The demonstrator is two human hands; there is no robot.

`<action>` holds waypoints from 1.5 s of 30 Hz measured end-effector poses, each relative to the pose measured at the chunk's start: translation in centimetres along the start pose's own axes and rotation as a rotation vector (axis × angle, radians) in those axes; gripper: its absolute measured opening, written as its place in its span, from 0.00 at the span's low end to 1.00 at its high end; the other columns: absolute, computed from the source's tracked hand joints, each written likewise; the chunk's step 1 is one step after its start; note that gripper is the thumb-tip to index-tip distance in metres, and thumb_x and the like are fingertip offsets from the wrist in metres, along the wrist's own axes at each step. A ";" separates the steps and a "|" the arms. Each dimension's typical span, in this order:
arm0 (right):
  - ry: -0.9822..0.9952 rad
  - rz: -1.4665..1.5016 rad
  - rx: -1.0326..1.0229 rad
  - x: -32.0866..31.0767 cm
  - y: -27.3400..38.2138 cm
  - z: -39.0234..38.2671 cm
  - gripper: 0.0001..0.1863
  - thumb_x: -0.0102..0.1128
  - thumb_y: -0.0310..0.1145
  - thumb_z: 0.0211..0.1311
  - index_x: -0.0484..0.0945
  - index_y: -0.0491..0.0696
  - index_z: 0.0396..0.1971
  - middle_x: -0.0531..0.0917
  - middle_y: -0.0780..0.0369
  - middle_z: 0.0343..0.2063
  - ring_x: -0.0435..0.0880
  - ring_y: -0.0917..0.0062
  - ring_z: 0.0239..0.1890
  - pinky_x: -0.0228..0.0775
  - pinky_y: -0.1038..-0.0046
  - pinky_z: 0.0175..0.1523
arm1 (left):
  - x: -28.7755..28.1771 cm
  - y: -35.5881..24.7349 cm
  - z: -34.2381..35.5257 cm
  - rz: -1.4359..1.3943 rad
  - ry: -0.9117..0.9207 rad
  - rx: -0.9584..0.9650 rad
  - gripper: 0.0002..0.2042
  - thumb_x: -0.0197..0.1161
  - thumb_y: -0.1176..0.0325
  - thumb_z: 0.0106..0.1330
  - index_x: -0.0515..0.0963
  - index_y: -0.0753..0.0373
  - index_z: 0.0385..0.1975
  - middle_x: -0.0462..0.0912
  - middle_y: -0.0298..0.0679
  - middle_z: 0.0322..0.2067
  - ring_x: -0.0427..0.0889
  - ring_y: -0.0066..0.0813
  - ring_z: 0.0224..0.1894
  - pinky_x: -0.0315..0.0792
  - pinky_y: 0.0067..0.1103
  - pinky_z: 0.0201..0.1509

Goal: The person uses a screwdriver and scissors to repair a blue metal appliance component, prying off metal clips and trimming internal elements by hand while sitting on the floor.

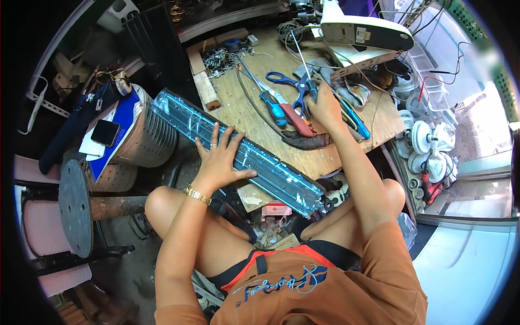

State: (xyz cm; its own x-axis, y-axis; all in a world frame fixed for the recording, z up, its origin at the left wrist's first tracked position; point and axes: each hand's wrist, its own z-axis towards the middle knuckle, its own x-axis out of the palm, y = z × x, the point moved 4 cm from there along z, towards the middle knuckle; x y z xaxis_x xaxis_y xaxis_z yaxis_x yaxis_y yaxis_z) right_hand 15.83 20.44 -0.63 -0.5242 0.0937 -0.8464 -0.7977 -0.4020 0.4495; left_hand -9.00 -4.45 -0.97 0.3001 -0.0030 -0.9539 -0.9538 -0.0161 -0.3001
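My left hand [221, 157] lies flat with fingers spread on a long, narrow panel wrapped in shiny clear plastic [271, 176]. The panel slants across in front of my knees, over the near edge of a wooden board [252, 114]. Farther right, my right hand [326, 106] is closed around the dark handle of a long-shafted screwdriver [303, 57], whose thin shaft points away from me. Blue-handled scissors [279, 78] lie beside it. Close by are a red-handled tool [298, 120], a blue-and-black screwdriver [273, 107] and blue-and-yellow pliers [356, 123].
Small screws and metal bits [219, 60] heap at the board's far left. A white device [368, 33] stands at the back right. A phone [105, 132] rests on a drum at left, near a cable spool [76, 208]. White round parts [422, 138] crowd the right.
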 end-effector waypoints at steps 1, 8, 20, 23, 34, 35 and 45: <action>-0.022 0.006 0.021 -0.5 -0.5 0.1 0.25 0.64 0.41 0.64 0.71 0.39 0.54 0.82 0.41 0.52 0.85 0.42 0.50 0.78 0.48 0.55 | 0.0 -0.1 0.4 -0.006 0.004 0.003 0.57 0.74 0.25 0.43 0.68 0.51 0.74 0.60 0.46 0.78 0.42 0.58 0.84 0.32 0.80 0.71; 0.183 0.224 -0.017 -11.1 2.2 -10.4 0.24 0.58 0.30 0.72 0.72 0.41 0.66 0.85 0.45 0.50 0.86 0.53 0.55 0.75 0.58 0.59 | -0.1 1.6 0.7 0.027 -0.061 0.185 0.52 0.76 0.25 0.39 0.74 0.56 0.61 0.70 0.44 0.67 0.58 0.52 0.80 0.38 0.73 0.75; 0.711 0.132 -0.068 -19.9 4.7 -25.7 0.25 0.65 0.24 0.64 0.84 0.54 0.63 0.77 0.58 0.32 0.82 0.64 0.30 0.75 0.64 0.37 | -0.6 1.9 4.5 0.039 0.027 0.430 0.49 0.76 0.23 0.37 0.77 0.55 0.54 0.74 0.41 0.53 0.72 0.47 0.65 0.42 0.63 0.78; 0.736 0.121 -0.048 -19.9 4.7 -25.6 0.26 0.65 0.24 0.64 0.84 0.54 0.62 0.78 0.59 0.32 0.82 0.64 0.29 0.75 0.64 0.36 | -0.7 1.6 4.8 0.010 0.019 0.440 0.48 0.75 0.23 0.37 0.77 0.55 0.51 0.75 0.41 0.52 0.73 0.47 0.61 0.48 0.58 0.76; 0.769 0.059 0.012 -20.9 6.6 -23.7 0.27 0.67 0.23 0.62 0.84 0.55 0.63 0.77 0.60 0.30 0.81 0.66 0.24 0.76 0.65 0.31 | -0.7 1.7 5.1 0.036 0.037 0.440 0.48 0.74 0.23 0.36 0.77 0.56 0.52 0.75 0.41 0.52 0.74 0.46 0.59 0.52 0.56 0.73; 0.782 0.019 -0.018 -21.0 6.9 -23.2 0.27 0.67 0.24 0.62 0.84 0.55 0.63 0.77 0.61 0.29 0.81 0.66 0.23 0.76 0.65 0.30 | -0.7 1.7 5.1 0.034 0.041 0.441 0.48 0.74 0.23 0.36 0.77 0.56 0.52 0.75 0.41 0.52 0.74 0.46 0.59 0.52 0.56 0.73; 0.749 0.067 0.026 -19.0 5.8 -23.5 0.26 0.68 0.21 0.58 0.86 0.53 0.58 0.80 0.60 0.29 0.84 0.66 0.25 0.78 0.66 0.31 | -0.8 1.6 5.2 -0.012 0.044 0.435 0.48 0.75 0.24 0.34 0.77 0.61 0.48 0.75 0.42 0.50 0.75 0.46 0.57 0.57 0.56 0.70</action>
State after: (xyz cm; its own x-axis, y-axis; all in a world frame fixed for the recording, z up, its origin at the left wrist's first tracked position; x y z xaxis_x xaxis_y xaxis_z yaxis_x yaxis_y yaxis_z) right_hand 28.22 -5.11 11.36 -0.2357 -0.5789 -0.7806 -0.7832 -0.3624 0.5053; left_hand -10.89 0.68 -0.74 0.3027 -0.0479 -0.9519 -0.8645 0.4067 -0.2954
